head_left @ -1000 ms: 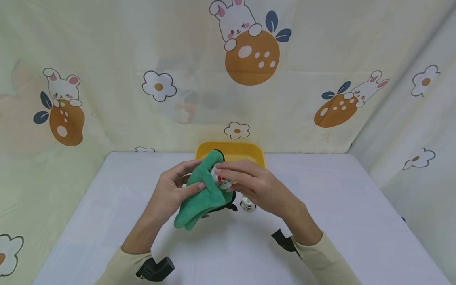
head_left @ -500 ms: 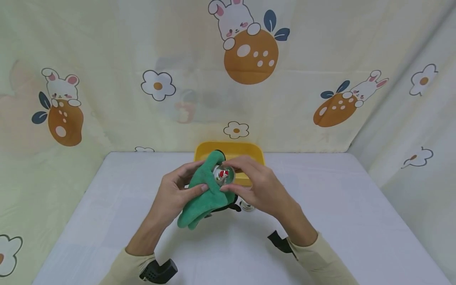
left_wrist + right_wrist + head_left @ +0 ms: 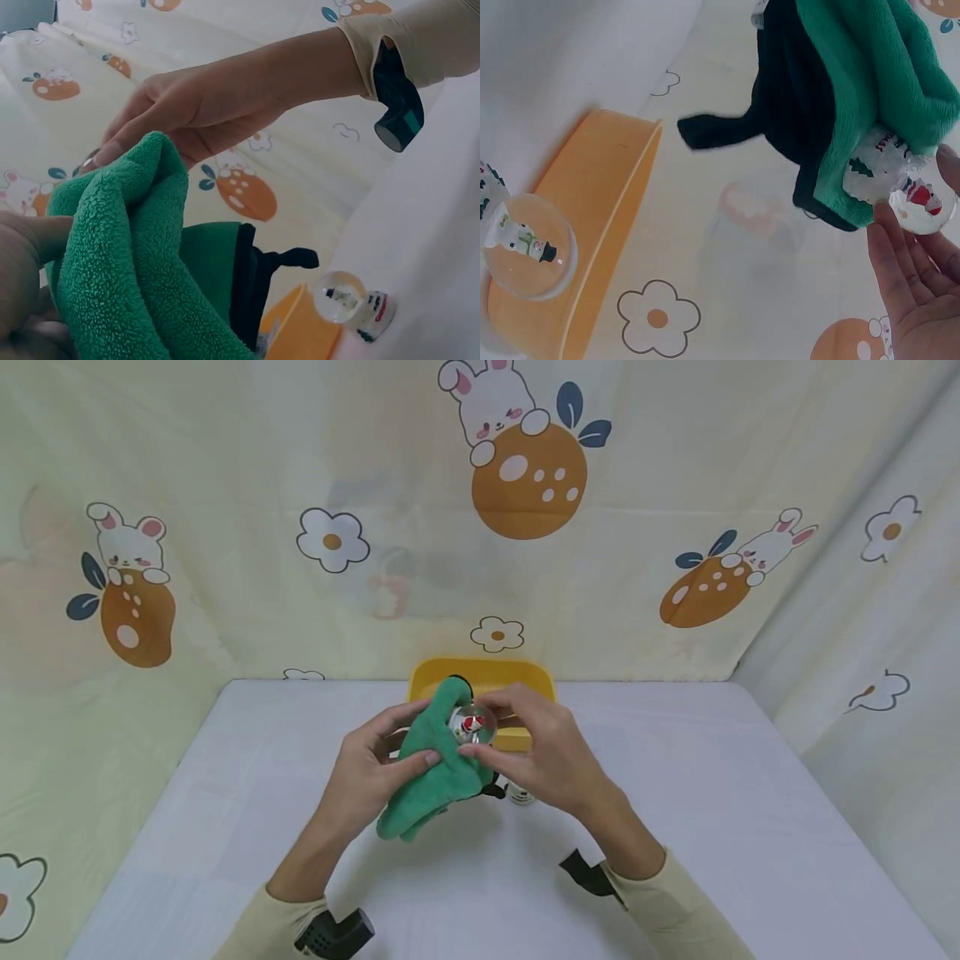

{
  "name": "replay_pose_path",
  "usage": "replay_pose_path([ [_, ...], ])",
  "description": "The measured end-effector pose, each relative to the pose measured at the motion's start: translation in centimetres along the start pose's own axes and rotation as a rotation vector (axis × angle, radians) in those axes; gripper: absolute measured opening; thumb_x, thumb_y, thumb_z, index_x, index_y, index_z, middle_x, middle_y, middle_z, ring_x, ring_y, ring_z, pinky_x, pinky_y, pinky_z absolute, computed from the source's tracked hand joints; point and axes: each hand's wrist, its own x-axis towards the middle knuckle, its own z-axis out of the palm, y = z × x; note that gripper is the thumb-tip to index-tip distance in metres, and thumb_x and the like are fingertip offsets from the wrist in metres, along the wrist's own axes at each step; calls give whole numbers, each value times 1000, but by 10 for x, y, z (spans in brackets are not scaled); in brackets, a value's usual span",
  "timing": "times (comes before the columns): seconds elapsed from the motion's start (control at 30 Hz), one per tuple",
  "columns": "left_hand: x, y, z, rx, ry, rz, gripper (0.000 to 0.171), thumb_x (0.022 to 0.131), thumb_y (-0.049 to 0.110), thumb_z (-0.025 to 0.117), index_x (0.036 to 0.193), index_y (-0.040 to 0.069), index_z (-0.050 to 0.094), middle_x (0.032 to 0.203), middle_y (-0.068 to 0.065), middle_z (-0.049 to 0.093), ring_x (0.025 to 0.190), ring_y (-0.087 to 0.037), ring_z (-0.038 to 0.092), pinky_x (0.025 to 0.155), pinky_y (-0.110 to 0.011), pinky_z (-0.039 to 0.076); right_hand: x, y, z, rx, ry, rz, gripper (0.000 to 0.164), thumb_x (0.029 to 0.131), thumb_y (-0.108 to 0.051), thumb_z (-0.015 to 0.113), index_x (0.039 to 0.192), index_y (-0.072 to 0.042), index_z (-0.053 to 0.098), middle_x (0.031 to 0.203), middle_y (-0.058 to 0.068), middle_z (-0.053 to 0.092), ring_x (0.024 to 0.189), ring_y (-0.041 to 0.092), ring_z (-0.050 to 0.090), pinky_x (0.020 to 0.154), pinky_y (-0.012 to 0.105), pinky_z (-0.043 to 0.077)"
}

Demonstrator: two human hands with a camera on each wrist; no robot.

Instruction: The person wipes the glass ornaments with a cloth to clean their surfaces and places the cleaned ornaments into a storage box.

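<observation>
A green towel (image 3: 431, 777) with dark edging is bunched in my left hand (image 3: 367, 764), thumb across its front. Tucked in its fold is the white base of a snow globe (image 3: 474, 724) with a small red-and-white figure inside. My right hand (image 3: 551, 752) holds the clear dome between thumb and fingers, at the towel's right side. The right wrist view shows the dome (image 3: 924, 201) at the fingertips and the patterned base (image 3: 877, 169) against the cloth. In the left wrist view the towel (image 3: 120, 262) hides this globe.
A yellow tray (image 3: 480, 670) stands behind the hands on the white table (image 3: 675, 777). A second snow globe, with a snowman inside (image 3: 531, 244), stands near the tray, partly hidden in the head view. A patterned curtain (image 3: 247, 593) hangs at the back.
My right fingers have moved off the front of the dome to its edges, exposing the red figure. Towel and left hand have shifted slightly right.
</observation>
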Motion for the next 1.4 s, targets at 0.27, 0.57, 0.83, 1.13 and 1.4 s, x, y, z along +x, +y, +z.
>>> replay_pose_path([
  [0.27, 2, 0, -9, -81, -37, -100, 55, 90, 15, 79, 141, 21, 59, 139, -6, 60, 116, -27, 68, 92, -34, 59, 3, 6, -8, -1, -56, -32, 51, 81, -9, 86, 126, -4, 65, 119, 5, 69, 102, 16, 67, 89, 26, 59],
  [0.57, -6, -9, -22, -92, -35, -174, 56, 90, 17, 79, 141, 19, 58, 137, -11, 60, 115, -27, 69, 92, -34, 59, 4, 12, -12, -77, -60, -15, 48, 81, -7, 85, 125, -3, 66, 114, 4, 70, 99, 18, 69, 84, 30, 61],
  [0.83, -21, -19, -42, -36, -13, -241, 57, 89, 19, 80, 141, 25, 58, 134, -10, 62, 111, -28, 69, 88, -34, 60, 17, 30, -17, -171, -120, 14, 47, 82, -14, 85, 124, -1, 67, 112, 5, 70, 92, 16, 67, 83, 31, 62],
  [1.13, -29, -23, -55, 4, 15, -282, 57, 88, 22, 81, 141, 22, 58, 134, -12, 61, 111, -28, 69, 88, -31, 60, 43, 58, -18, -77, -294, 180, 43, 86, -15, 82, 124, -2, 68, 112, 6, 70, 95, 20, 67, 83, 35, 62],
  [1.4, -34, -27, -63, 34, 39, -298, 59, 88, 24, 81, 141, 21, 57, 135, -12, 60, 112, -27, 68, 88, -30, 59, 65, 93, -3, -70, -414, 286, 35, 88, -17, 80, 120, -6, 70, 106, 2, 71, 96, 18, 68, 82, 29, 60],
])
